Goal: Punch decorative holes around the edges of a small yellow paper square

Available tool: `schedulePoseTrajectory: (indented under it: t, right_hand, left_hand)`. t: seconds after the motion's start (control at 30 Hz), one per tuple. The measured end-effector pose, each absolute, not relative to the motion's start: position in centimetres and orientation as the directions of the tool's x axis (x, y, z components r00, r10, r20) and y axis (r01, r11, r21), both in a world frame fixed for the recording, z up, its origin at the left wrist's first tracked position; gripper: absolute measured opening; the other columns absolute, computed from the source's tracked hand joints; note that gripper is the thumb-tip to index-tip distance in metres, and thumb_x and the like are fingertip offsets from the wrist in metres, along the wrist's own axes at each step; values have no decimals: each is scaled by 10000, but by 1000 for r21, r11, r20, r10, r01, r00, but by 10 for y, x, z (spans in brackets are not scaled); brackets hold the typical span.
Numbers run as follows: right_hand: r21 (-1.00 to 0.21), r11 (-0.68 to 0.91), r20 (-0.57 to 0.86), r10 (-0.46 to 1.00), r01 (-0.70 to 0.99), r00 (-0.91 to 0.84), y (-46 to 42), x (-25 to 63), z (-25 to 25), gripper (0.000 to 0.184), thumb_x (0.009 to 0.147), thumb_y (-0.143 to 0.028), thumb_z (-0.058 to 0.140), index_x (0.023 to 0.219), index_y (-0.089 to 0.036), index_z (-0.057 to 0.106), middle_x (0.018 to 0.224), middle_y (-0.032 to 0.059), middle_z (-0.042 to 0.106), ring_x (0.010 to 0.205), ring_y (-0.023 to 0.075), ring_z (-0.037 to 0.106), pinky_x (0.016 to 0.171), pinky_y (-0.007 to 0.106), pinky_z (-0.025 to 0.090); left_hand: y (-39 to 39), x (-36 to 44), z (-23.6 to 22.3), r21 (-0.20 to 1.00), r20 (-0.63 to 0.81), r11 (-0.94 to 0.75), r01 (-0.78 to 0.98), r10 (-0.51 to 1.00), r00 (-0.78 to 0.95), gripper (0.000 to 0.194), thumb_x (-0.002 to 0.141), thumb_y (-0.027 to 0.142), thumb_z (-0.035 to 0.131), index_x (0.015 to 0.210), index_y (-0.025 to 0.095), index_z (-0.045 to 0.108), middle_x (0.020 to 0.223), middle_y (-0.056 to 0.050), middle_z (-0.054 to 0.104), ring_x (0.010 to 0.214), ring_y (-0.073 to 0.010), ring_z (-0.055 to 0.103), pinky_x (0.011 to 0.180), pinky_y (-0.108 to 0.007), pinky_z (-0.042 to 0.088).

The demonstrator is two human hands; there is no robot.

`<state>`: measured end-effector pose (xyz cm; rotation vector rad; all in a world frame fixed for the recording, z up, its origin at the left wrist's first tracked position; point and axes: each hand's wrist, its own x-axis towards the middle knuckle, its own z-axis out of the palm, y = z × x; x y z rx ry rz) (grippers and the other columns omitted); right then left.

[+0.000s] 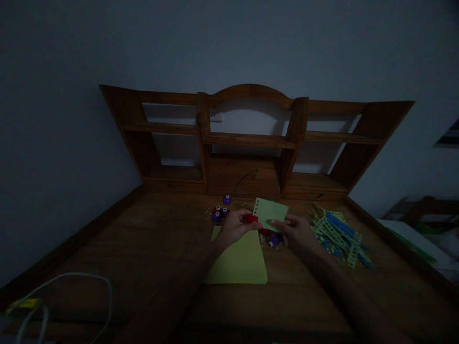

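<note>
My left hand [234,228] is closed around a small red hole punch [252,219], at the left edge of a pale yellow-green sheet of paper [270,212]. A row of round holes runs down that edge of the sheet. From the right, my right hand [296,230] pinches the same sheet, its thumb lying on top. Just below the sheet, a purple punch [274,240] rests on the table beside something red, partly hidden. A stack of yellow paper [238,263] lies under and in front of my left wrist.
Several red and purple punches [217,216] cluster left of my left hand, with another purple one [227,199] behind. Tiny paper dots are scattered around. At right lies a heap of punched yellow and blue strips [340,234]. A wooden shelf [247,139] backs the table; a white cable [86,274] curls at left.
</note>
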<state>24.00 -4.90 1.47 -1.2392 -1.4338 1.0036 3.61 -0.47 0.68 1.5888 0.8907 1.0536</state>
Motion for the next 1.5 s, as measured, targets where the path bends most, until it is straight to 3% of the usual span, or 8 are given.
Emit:
schedulePoseTrajectory:
  t: [0.23,0.53,0.87,1.03,1.2,1.33,1.5]
  right_hand:
    - [-950,147,137,989,276,-56,-50,241,11,362,759,-479,650,722,-119,667,562,45,627,361,75,395,336,201,250]
    - [-967,118,123,992,226,8,-45,246,3,407,723,-522,675,681,-119,645,453,5,542,340,76,369,343,208,230]
    - [-993,109,112,992,53,50,-49,242,12,462,648,-554,729,795,-118,685,664,87,689,573,209,630,458,256,443]
    - [-996,94,94,995,2,-15,-47,245,11,375,725,-459,717,866,-113,677,829,119,711,689,231,663,560,277,490]
    - [-993,119,118,993,13,-27,-46,247,7,353,763,-442,689,888,-112,670,856,127,709,686,223,660,581,287,493]
    - [-990,133,133,991,52,3,-45,246,6,385,756,-474,681,882,-111,675,828,127,708,665,227,654,555,287,483]
    - [-974,186,198,977,129,84,-47,245,15,397,739,-507,677,832,-121,682,811,103,705,641,211,634,524,269,459]
  left_hand:
    - [-9,40,6,973,200,-229,10,870,450,369,606,387,793,850,135,677,861,-62,680,786,-177,617,707,-268,469]
    - [-8,36,7,935,289,-350,49,837,464,334,695,405,730,912,158,673,894,-43,674,847,-179,607,757,-261,448]
    - [2,28,11,973,229,-210,-94,920,318,364,712,445,703,947,168,681,957,-66,687,894,-195,618,805,-283,446]
    - [10,22,10,969,193,-170,-179,974,120,371,734,497,659,915,176,694,949,-64,691,905,-183,622,844,-287,443]
    - [21,20,4,949,91,-64,-309,993,73,388,707,500,679,876,152,674,921,-70,677,816,-151,629,787,-270,480]
    - [20,19,4,966,154,-126,-225,981,116,403,730,510,655,932,161,668,967,-71,678,873,-164,628,820,-281,474]
    - [9,22,8,977,210,-209,-42,917,339,408,683,450,726,973,171,661,952,-56,679,885,-180,620,778,-270,464]
